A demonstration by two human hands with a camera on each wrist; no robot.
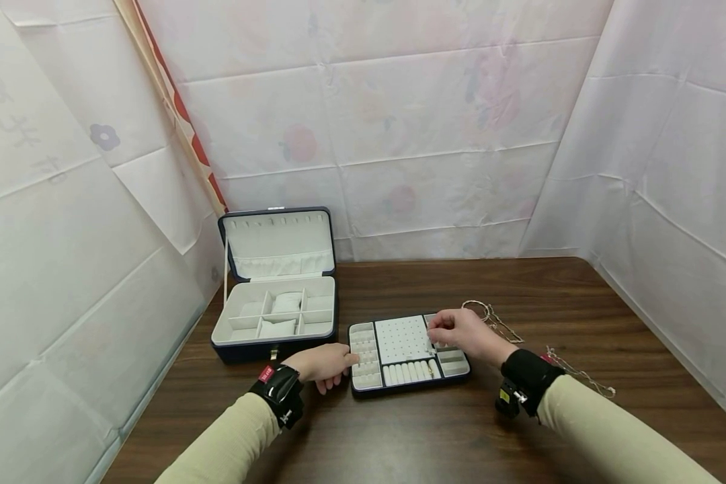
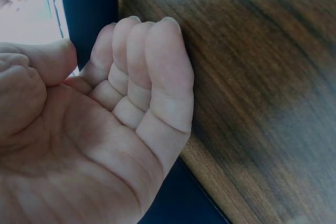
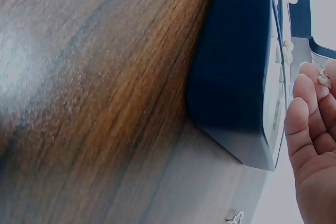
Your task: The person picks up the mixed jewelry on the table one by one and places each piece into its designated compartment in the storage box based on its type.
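1. While the left hand (image 1: 322, 363) rests loosely at the left edge of the tray (image 1: 413, 387), light pressure should stop it sliding on the counter (image 1: 399, 440).
2. The grip of the right hand (image 1: 468, 331) is pinched together on a small ornament (image 3: 325, 80) above the tray; gentle fingertips suit it.
3. Beside that pinch, the white panel (image 1: 399, 337) has tiny holes; any lowering there is best slow.
4. Farther back, the jewellery box (image 1: 242, 354) stands open.

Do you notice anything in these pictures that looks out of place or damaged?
No damage is visible. Perhaps slightly out of place: the thin chains lie loose on the table, right of the tray, outside its compartments.
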